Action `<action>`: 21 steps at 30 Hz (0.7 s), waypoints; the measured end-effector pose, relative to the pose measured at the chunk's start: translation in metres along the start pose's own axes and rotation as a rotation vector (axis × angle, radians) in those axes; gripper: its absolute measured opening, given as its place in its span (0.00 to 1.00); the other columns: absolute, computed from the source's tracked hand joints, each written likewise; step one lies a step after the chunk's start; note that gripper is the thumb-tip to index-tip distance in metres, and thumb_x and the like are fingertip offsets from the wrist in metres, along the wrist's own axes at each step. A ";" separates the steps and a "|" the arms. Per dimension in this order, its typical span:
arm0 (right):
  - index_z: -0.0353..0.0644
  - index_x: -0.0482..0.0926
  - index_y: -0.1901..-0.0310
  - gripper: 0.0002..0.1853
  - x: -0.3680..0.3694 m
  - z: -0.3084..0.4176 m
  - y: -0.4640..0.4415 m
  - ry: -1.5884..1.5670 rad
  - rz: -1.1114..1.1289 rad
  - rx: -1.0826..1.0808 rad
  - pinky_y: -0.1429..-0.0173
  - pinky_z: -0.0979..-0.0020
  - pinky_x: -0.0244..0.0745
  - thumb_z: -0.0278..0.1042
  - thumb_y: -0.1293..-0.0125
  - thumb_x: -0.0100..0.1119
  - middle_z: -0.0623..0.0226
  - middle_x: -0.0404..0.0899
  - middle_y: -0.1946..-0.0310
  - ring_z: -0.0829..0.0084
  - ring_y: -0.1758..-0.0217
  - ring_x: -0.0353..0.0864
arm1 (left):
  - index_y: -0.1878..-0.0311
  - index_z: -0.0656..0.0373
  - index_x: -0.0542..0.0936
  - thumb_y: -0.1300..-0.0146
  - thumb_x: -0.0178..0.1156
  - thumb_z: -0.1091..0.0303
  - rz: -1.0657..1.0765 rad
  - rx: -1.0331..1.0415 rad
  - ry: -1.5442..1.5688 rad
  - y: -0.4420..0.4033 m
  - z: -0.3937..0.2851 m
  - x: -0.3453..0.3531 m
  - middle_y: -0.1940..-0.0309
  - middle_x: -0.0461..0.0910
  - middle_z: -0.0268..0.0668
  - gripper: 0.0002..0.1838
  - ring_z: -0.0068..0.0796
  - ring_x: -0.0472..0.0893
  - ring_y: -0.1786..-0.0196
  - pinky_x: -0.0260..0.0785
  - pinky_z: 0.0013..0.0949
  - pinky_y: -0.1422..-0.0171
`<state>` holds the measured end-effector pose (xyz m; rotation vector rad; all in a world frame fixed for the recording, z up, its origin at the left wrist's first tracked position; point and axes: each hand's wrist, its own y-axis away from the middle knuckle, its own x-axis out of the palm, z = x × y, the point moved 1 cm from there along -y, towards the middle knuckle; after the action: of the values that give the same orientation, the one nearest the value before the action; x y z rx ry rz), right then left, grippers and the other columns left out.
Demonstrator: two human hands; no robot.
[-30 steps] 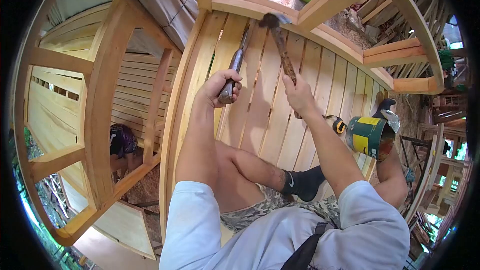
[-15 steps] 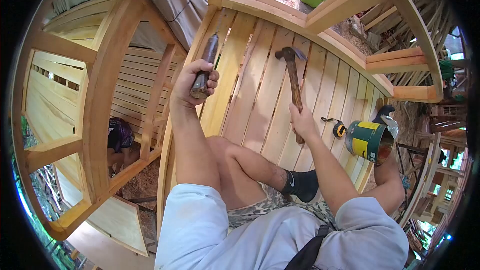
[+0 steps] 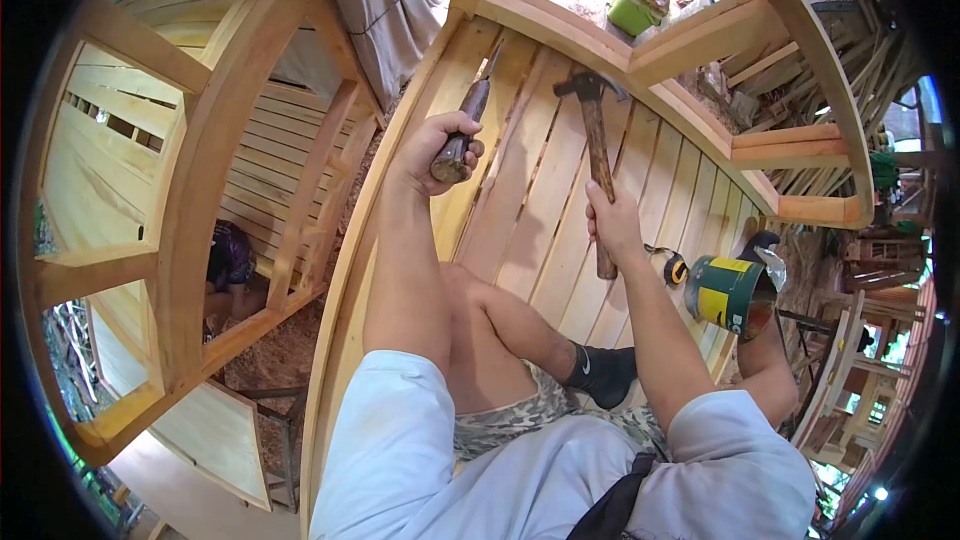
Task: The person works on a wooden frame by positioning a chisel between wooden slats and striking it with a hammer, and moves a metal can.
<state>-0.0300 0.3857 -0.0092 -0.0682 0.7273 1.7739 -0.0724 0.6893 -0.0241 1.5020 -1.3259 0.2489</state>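
Note:
My left hand (image 3: 446, 152) is closed around the dark handle of a chisel-like tool (image 3: 474, 100), whose thin metal tip points away from me over the slats. In my right hand (image 3: 614, 224) is a claw hammer (image 3: 596, 132), gripped on its worn wooden handle, with the dark head raised above the boards. The two tools are apart. Beneath them lies a platform of pale wooden slats (image 3: 541, 202) with narrow gaps between them, on which I sit.
A yellow-and-black tape measure (image 3: 675, 269) and a green-yellow can (image 3: 722, 292) lie at the right. Wooden frames (image 3: 190, 190) stand left and upper right. Another person (image 3: 232, 258) crouches behind the left frame. A green container (image 3: 637, 6) is beyond the far rail.
Since half a second ago, my left hand has moved right with its tool, closer to the hammer. The hammer is more upright. The whole view has shifted and turned slightly.

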 end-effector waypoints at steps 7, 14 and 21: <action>0.36 0.76 0.63 0.17 0.004 0.120 -0.047 0.294 0.120 -0.280 0.77 0.70 0.71 0.46 0.29 0.58 0.65 0.76 0.76 0.76 0.81 0.75 | 0.60 0.53 0.68 0.41 0.61 0.67 -0.044 -0.014 0.003 -0.001 0.000 -0.002 0.77 0.77 0.34 0.11 0.20 0.77 0.82 0.71 0.22 0.82; 0.33 0.81 0.50 0.26 0.016 0.182 -0.095 0.752 0.086 -0.733 0.45 0.54 0.76 0.53 0.31 0.55 0.43 0.83 0.60 0.49 0.51 0.83 | 0.65 0.53 0.68 0.43 0.62 0.67 -0.102 -0.050 -0.077 -0.015 -0.002 -0.006 0.78 0.76 0.33 0.10 0.20 0.77 0.81 0.71 0.24 0.81; 0.35 0.81 0.48 0.25 0.024 0.188 -0.121 1.239 0.208 -0.561 0.41 0.53 0.76 0.52 0.31 0.56 0.43 0.84 0.56 0.48 0.48 0.83 | 0.66 0.54 0.70 0.45 0.61 0.68 -0.131 -0.094 -0.180 -0.019 0.006 -0.019 0.79 0.77 0.32 0.09 0.20 0.76 0.82 0.71 0.24 0.80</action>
<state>0.1283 0.5189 0.0801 -1.6173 1.0554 1.9820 -0.0664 0.6921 -0.0514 1.5523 -1.3538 -0.0331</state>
